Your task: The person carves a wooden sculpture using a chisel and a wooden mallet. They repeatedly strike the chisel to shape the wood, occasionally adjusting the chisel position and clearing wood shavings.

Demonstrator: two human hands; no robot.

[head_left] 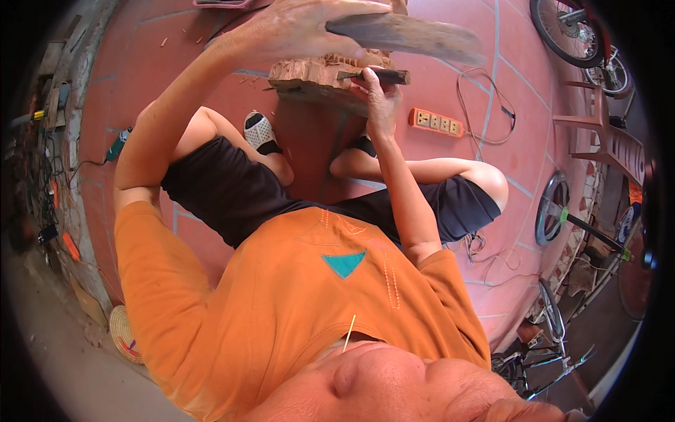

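Note:
My left hand [299, 29] is raised at the top of the view, gripping a flat, worn grey-brown wooden mallet [415, 36]. The mallet points to the right and its far end is smeared by motion. Below it, my right hand [380, 102] pinches a dark-handled chisel [394, 76] lying nearly level, its blade toward the left. The blade end is against or just over a rough, carved block of reddish-brown wood [302, 73]; whether it touches, I cannot tell. Mallet and chisel are apart. The mallet and left hand hide part of the block.
An orange power strip [436, 122] with a cable lies right of my right hand on the red tiled floor [520, 126]. Wood chips lie at the upper left. A plastic chair [598, 130], wheels and a bicycle [555, 359] line the right side. A green power tool [118, 144] lies left.

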